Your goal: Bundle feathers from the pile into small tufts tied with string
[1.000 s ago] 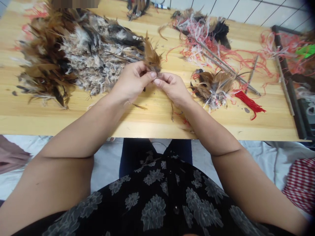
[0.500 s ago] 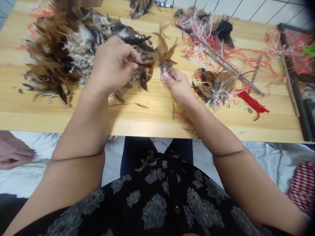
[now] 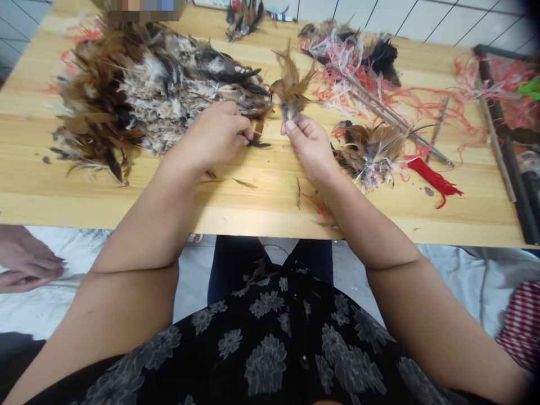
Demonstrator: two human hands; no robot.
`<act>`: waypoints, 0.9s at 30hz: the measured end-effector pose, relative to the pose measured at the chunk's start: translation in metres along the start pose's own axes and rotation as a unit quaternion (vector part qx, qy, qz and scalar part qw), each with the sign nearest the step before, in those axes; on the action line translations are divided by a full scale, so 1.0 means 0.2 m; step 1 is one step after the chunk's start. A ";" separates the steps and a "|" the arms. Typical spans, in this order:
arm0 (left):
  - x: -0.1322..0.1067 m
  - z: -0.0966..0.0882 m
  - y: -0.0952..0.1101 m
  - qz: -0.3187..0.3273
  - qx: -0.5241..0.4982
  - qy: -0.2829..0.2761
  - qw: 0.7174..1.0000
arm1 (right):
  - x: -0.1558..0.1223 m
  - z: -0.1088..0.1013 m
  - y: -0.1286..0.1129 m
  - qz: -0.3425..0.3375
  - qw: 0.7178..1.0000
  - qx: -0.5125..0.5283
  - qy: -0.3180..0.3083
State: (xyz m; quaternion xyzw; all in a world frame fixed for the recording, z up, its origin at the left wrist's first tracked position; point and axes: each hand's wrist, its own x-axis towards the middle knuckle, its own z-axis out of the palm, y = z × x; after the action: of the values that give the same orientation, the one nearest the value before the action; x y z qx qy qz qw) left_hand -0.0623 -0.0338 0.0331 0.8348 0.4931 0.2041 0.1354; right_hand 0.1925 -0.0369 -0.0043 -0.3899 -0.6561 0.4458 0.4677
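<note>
My right hand pinches the base of a small bunch of brown feathers, held upright with the tips fanned out. To its left, my left hand is at the near right edge of a big heap of feathers. Its fingers are closed together on a dark feather that sticks out past the fingertips. The heap shows brown and black plumes with pale fluffy quill ends. Right of my right hand lies a tied feather bundle with white strips at its base.
Pink and white plastic strings lie behind, with thin sticks across them. A red yarn tassel and a dark-framed tray are on the right. Loose feathers dot the wooden table. Another person's hand is at lower left.
My left hand has come down and slightly right, from above the heap to its near edge. My right hand still holds the feather bunch, now more upright and apart from the heap.
</note>
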 end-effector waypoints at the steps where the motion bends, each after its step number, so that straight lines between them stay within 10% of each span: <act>1: 0.00 -0.01 0.00 0.006 -0.031 0.021 0.999 | 0.00 0.00 0.00 -0.001 1.000 -0.002 0.004; 7: -0.02 -0.06 0.05 -0.002 -0.192 -0.006 0.981 | 0.02 -0.03 0.02 -0.005 0.999 -0.015 0.041; 14: 0.00 -0.07 -0.09 -0.020 -0.056 0.242 0.968 | 0.03 -0.06 0.05 -0.007 0.996 -0.055 0.066; 27: 0.12 0.10 -0.09 -0.058 -0.031 0.182 0.981 | 0.01 0.02 0.02 0.011 0.997 -0.058 0.053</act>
State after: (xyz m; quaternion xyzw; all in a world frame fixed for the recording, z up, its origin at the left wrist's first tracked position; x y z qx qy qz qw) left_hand -0.0563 -0.0043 0.0129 0.7493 0.5503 0.3594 0.0805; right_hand 0.1888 -0.0353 -0.0090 -0.4467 -0.6507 0.3911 0.4733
